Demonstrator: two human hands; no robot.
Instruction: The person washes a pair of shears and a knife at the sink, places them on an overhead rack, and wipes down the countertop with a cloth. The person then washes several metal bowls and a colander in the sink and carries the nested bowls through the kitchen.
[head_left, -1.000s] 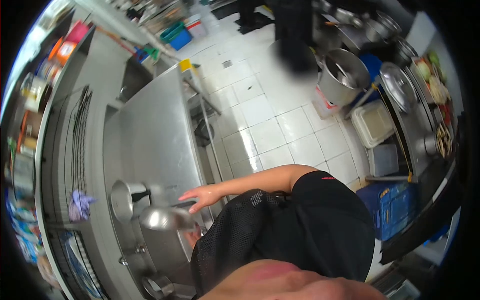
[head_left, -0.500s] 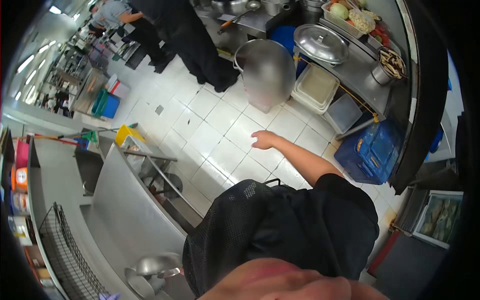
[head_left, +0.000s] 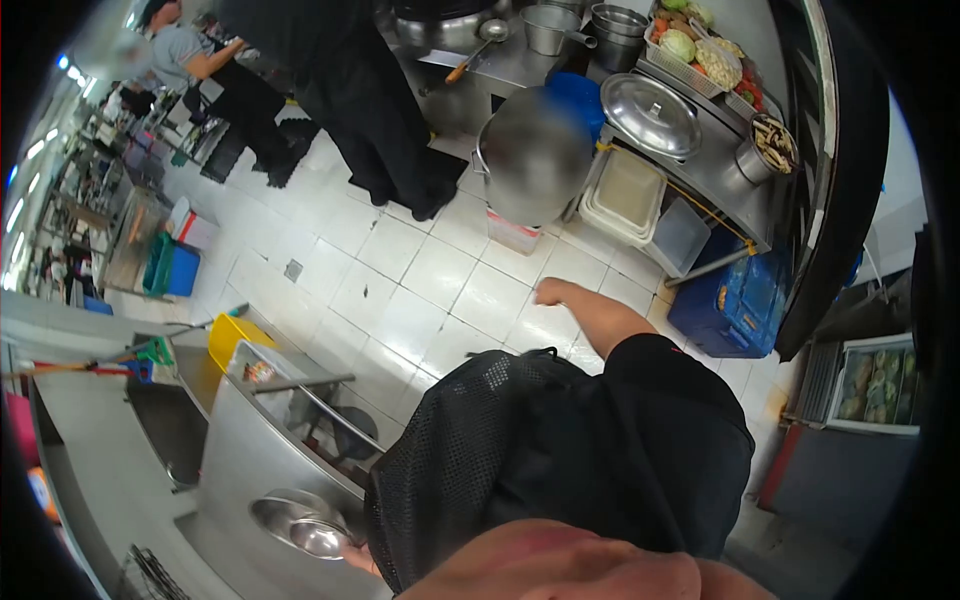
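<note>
My left hand (head_left: 362, 558) is at the lower left, partly hidden by my black clothing, with its fingers on the rim of a shiny metal bowl (head_left: 320, 540). This bowl overlaps a wider metal vessel (head_left: 275, 508) above the steel counter (head_left: 235, 470). Whether the two touch is unclear. My right hand (head_left: 550, 291) hangs over the tiled floor in front of my body, its fingers curled in and nothing visible in them.
A large pot (head_left: 535, 165), partly blurred, stands ahead beside stacked trays (head_left: 622, 195). A lid (head_left: 650, 115) rests on the right-hand counter. Blue bin (head_left: 735, 305) lies below. Two people in dark clothing (head_left: 350, 110) stand ahead left. Yellow container (head_left: 238, 338) adjoins the left counter.
My view has turned from the sink side toward the floor and people. My right hand has moved away from the bowl, out over the floor, and its fingers have curled in.
</note>
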